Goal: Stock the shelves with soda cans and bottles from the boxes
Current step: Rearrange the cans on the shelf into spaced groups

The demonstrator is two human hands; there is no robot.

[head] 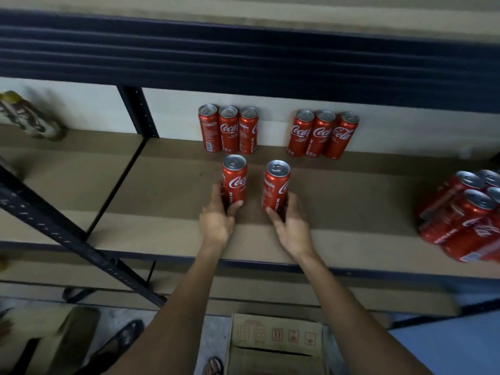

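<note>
Two forearms (189, 307) reach out from under the camera, over the front lip of the brown shelf (351, 201), the biggest thing in shot. Down on the floor sits an open cardboard box (276, 339). Far right on the shelf, a wrapped pack (465, 215) of red cans. Against the back wall stand two threes: the left row (228, 129) and the right row (322, 135), with a gap between them.

Now the action: the left hand (216, 223) grips the left can (234, 180) low down, and the right hand (292, 226) grips the right can (276, 185) the same way, fingers (272, 212) curled round each base. Both cans are upright on the shelf, long axis vertical. The left can stands just in front of the left row; the right can stands forward of the gap. From the fingers, the open spots lie straight back, so a push away from the body looks likely, with the right hand nearer that gap.
</note>
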